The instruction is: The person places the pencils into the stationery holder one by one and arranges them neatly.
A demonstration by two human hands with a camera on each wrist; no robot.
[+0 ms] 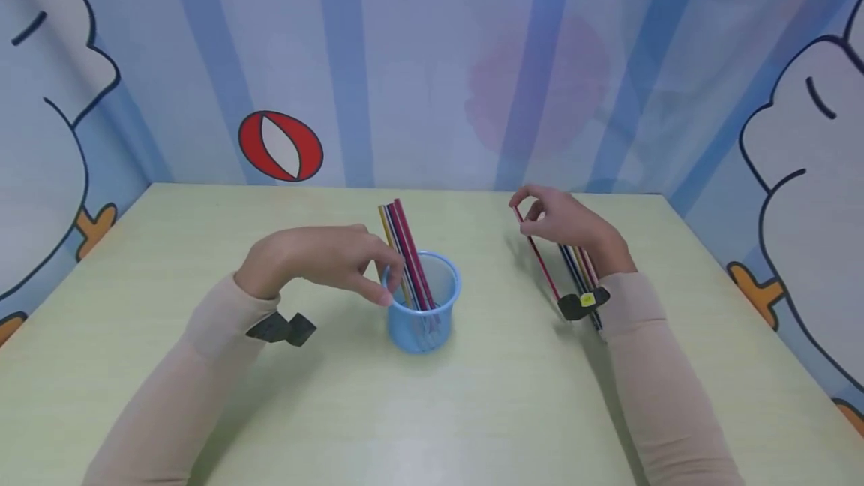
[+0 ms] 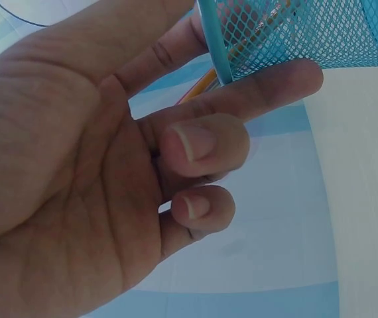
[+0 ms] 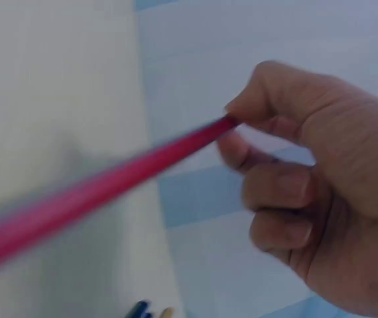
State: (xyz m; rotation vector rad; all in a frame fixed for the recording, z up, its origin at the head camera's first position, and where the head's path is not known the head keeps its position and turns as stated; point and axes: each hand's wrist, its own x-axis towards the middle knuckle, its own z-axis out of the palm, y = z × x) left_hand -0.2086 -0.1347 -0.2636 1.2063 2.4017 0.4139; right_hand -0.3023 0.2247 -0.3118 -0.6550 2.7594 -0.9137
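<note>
A light-blue mesh pencil cup stands upright near the middle of the table, with several coloured pencils leaning to the left inside it. My left hand holds the cup's left rim between thumb and fingers; in the left wrist view a finger lies along the mesh. My right hand pinches a red pencil by its upper end, and the pencil slants down toward me. Under the right wrist lie several more pencils, partly hidden by the hand and sleeve.
A pale wooden table spreads out under both arms. Behind it hangs a blue striped backdrop with a printed red and white ball. Small dark wrist cameras sit on the left sleeve and right sleeve.
</note>
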